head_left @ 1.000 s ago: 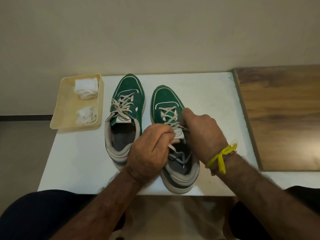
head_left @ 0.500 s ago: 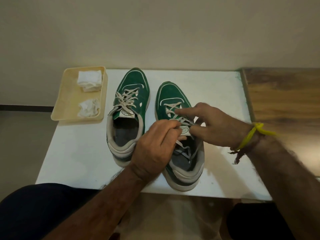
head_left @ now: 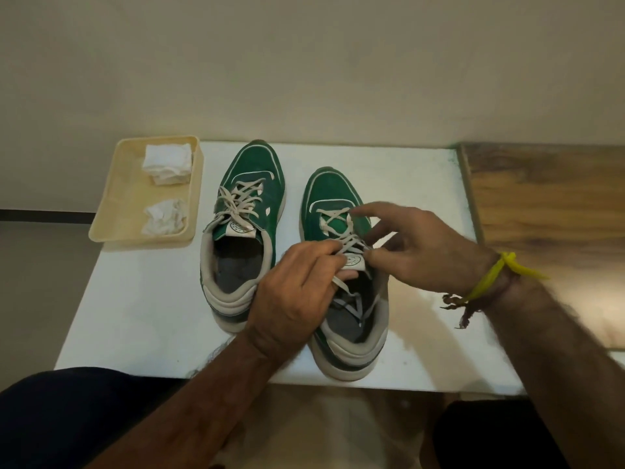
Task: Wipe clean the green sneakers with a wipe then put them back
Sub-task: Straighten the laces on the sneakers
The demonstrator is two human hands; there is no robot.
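Green suede, two sneakers on the white surface (head_left: 135, 316), side by side, toes to the wall, heels to the body, long axes running straight away. Both hands on the right-hand sneaker (head_left: 333, 201), at the tongue and laces: left hand (head_left: 297, 299) pinching a lace end just above the collar, right hand (head_left: 426, 252) nipping the laces with thumb and a finger, forefinger stretched out over the crossings. Left-hand sneaker (head_left: 252, 170) untouched, just beside its mate, nearer the left hand. Wipes off to the far left, in one beige tray (head_left: 111, 204), well apart from both hands: two white wads, folded wipe (head_left: 167, 162) behind, crumpled wipe (head_left: 164, 216) in front. Left hand better placed to fetch one, probably.
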